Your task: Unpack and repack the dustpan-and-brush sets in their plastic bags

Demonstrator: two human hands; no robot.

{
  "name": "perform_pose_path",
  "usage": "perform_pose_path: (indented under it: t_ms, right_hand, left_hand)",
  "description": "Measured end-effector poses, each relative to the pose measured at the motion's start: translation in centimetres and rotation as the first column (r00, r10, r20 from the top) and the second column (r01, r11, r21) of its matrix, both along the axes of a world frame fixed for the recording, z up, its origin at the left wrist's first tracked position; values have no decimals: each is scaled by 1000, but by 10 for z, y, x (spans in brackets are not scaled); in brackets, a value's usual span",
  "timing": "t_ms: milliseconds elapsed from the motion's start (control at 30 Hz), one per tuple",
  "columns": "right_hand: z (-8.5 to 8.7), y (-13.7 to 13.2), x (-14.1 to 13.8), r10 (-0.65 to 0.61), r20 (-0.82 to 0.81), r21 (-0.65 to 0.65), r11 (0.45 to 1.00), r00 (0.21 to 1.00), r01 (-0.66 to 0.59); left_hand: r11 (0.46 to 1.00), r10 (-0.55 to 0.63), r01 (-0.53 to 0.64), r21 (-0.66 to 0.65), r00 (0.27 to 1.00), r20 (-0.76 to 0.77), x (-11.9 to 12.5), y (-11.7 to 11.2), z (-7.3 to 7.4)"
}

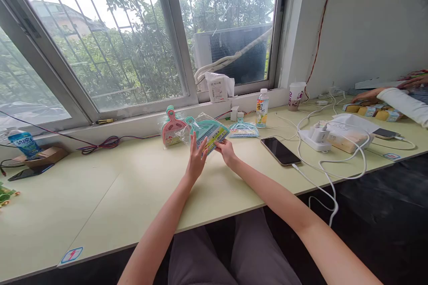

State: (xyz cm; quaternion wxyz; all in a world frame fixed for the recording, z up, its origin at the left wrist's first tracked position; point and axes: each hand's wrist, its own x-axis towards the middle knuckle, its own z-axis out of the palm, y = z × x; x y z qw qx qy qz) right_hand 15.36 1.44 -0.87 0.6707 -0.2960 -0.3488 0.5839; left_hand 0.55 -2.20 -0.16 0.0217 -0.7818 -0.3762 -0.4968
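Note:
A teal mini dustpan and brush set (214,131) in clear plastic wrap, with a yellow-and-white label, is held tilted just above the table. My right hand (227,152) pinches its lower right corner. My left hand (196,162) lies against its lower left part, fingers stretched upward and apart. Just left of it, a pink dustpan and brush set (171,129) leans against the wall under the window, also wrapped. Another teal dustpan set (242,129) stands behind and to the right, partly hidden by the held one.
A drink bottle (262,109), a phone (280,151) and a power strip with white cables (316,138) are on my right. A paper cup (296,95) stands by the wall. At far right, another person's hand (368,94) is over yellow items. A blue bag (25,143) sits left.

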Motion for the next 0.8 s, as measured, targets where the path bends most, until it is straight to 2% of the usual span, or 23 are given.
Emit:
perform_pose_path:
  t_ms: [67, 100, 133, 167, 200, 233, 300, 333, 367, 400, 433, 533, 633, 800]
  right_hand:
    - [1, 0, 1, 5, -23, 0, 1000, 1000, -5]
    - [2, 0, 1, 11, -30, 1, 1000, 999, -11]
    - [2, -1, 1, 17, -32, 0, 1000, 999, -17]
    - [2, -1, 0, 24, -28, 0, 1000, 999, -24]
    - [2, -2, -1, 32, -20, 2, 999, 999, -32]
    - [1, -2, -2, 38, -10, 3, 999, 999, -38]
    - [-1, -4, -4, 43, 13, 10, 999, 999, -43]
    - [-2, -4, -5, 40, 22, 13, 999, 999, -41]
    - [-4, -4, -6, 37, 28, 14, 999, 999, -37]
    - [-5, -4, -7, 32, 32, 11, 999, 999, -33]
    - [-7, -4, -8, 26, 33, 7, 1000, 999, -26]
    - [-10, -4, -10, 3, 42, -14, 1000, 999, -3]
    - [-11, -4, -12, 2, 56, -31, 1000, 998, 0]
    - [-9, -6, -12, 98, 76, -21, 995, 992, -97]
  left_hand:
    - [988, 143, -151, 18, 964, 224, -3, 0, 6]
    - [979, 196, -202, -20, 912, 360, -6, 2, 9]
    - [975, 222, -204, -90, 846, 484, -10, 6, 10]
    - [974, 219, -138, -180, 784, 581, -14, 10, 11]
    - [960, 191, -3, -281, 739, 646, -18, 15, 10]
    - [913, 145, 173, -369, 709, 690, -22, 20, 9]
    - [738, 22, 499, -455, 655, 755, -24, 26, 4]
    - [652, -29, 605, -457, 622, 783, -23, 27, 1]
    - [591, -63, 672, -446, 590, 805, -21, 27, -2]
    - [556, -81, 710, -433, 564, 822, -19, 25, -4]
    - [541, -86, 727, -422, 548, 832, -17, 23, -5]
    - [545, -81, 727, -419, 542, 836, -14, 18, -7]
    - [575, -84, 699, -425, 567, 820, -17, 19, -8]
    - [635, -35, 637, -437, 589, 808, -20, 25, -12]
